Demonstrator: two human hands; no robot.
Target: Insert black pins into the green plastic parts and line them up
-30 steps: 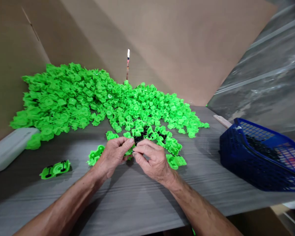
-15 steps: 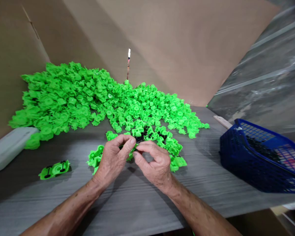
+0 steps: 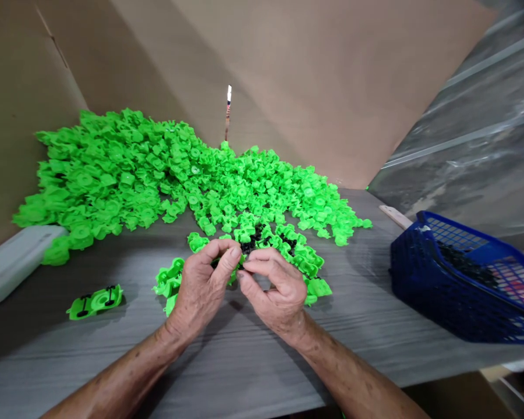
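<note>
My left hand [image 3: 201, 285] and my right hand [image 3: 274, 288] meet above the grey table [image 3: 244, 361], fingers closed. The left hand grips a bright green plastic part [image 3: 232, 276], mostly hidden under its fingers. The right thumb and forefinger pinch a small black piece [image 3: 241, 267] against that part. Just beyond the hands lies a small heap of black pieces [image 3: 257, 235] among green parts. A few loose green parts [image 3: 168, 279] sit at the left wrist. One green part with two black pieces fitted [image 3: 96, 301] lies alone at the left.
A large pile of green plastic parts [image 3: 157, 174] covers the back of the table against brown cardboard walls [image 3: 288, 70]. A blue mesh basket [image 3: 458, 279] with dark pieces stands at the right. A pale grey object [image 3: 13, 262] lies at the left edge.
Both hands have drawn slightly nearer to me and the left fingers have curled tighter over the green part. The pile and the basket are as before.
</note>
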